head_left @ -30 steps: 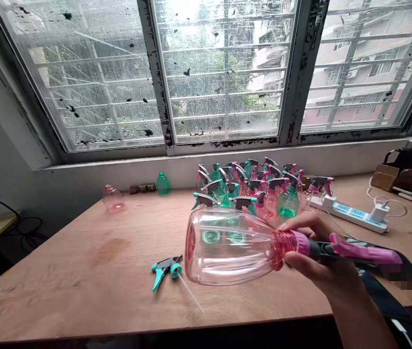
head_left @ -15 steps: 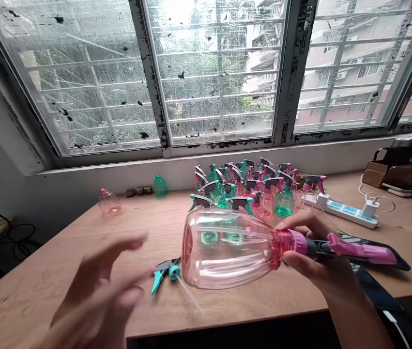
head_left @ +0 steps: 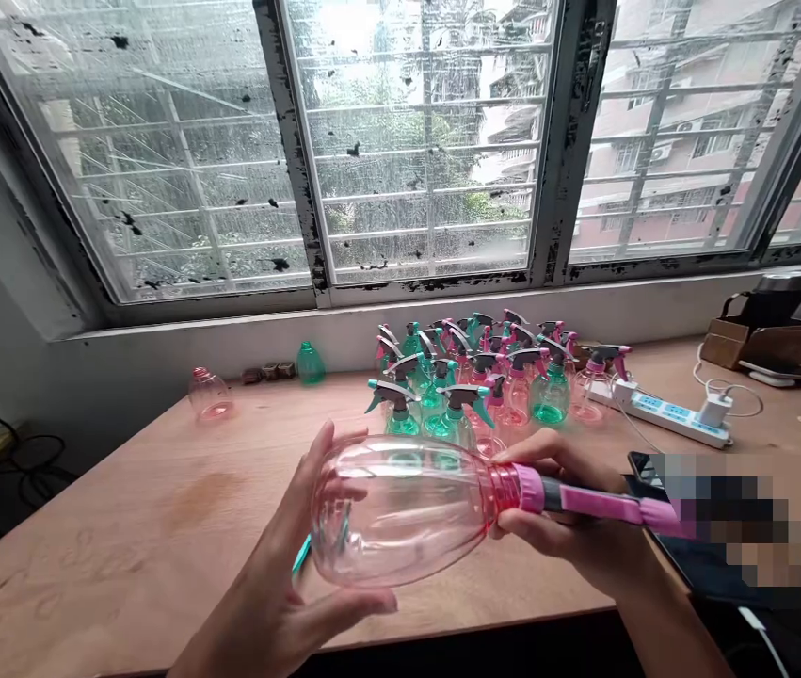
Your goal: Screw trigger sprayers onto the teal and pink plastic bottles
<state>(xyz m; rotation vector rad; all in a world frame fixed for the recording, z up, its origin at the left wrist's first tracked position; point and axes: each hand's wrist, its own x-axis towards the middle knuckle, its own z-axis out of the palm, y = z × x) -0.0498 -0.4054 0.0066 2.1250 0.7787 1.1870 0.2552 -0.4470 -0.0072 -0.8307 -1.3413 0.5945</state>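
A clear pink spray bottle [head_left: 400, 513] lies sideways in the air above the table, its pink-and-black spray head [head_left: 604, 504] pointing right. My right hand [head_left: 576, 527] grips it at the neck and pink collar. Around the wide base, my left hand [head_left: 294, 565] is closed, fingers behind and thumb below. A teal trigger [head_left: 302, 554] shows beside the base; the rest of that loose spray head is hidden or seen only dimly through the plastic.
Several assembled green and pink spray bottles [head_left: 471, 367] stand grouped near the wall. A headless pink bottle [head_left: 209, 394] and a headless green bottle [head_left: 311, 363] stand at the back left. A power strip [head_left: 668, 411] with cables lies at right, near a brown case [head_left: 760, 334].
My left hand has moved right and closed on the bottle's base. The bottle has shifted left with my right hand and now covers most of the loose teal spray head.
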